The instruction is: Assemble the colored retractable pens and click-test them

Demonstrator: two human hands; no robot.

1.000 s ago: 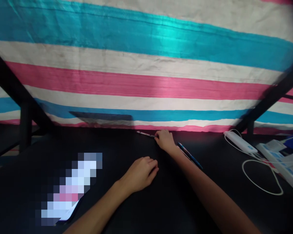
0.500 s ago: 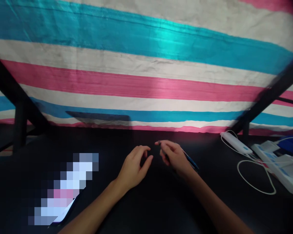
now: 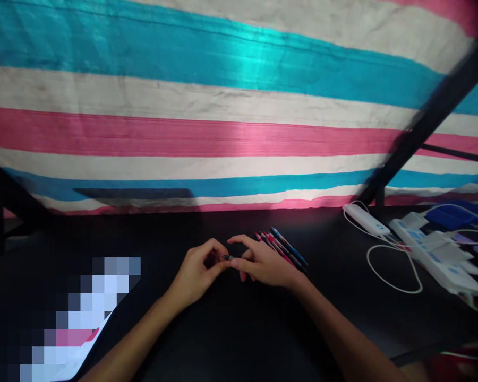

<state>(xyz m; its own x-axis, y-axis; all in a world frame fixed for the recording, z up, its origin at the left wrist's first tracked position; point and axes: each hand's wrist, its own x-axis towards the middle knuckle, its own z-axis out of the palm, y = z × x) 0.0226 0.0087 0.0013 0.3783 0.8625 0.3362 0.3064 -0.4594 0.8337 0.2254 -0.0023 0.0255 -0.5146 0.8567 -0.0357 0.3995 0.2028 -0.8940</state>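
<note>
My two hands meet over the middle of a black table point(image 3: 239, 329). My right hand point(image 3: 263, 262) pinches a thin pen point(image 3: 227, 257) whose tip pokes out to the left. My left hand point(image 3: 197, 270) has its fingertips curled and closed on that same tip end. Just behind my right hand lie several pens point(image 3: 282, 248), red and blue, side by side on the table.
A striped pink, blue and white sheet point(image 3: 223, 116) hangs behind the table. A white power bank point(image 3: 364, 220) with a cable point(image 3: 390, 276), a white power strip point(image 3: 438, 254) and blue items point(image 3: 454, 215) lie at the right. A phone with a lit screen point(image 3: 71, 323) lies at the lower left. Dark frame bars point(image 3: 426, 122) cross the right.
My right hand drew back from the table's far edge with the pen toward the middle. My left hand rose and closed on the pen's tip. The view shifted right.
</note>
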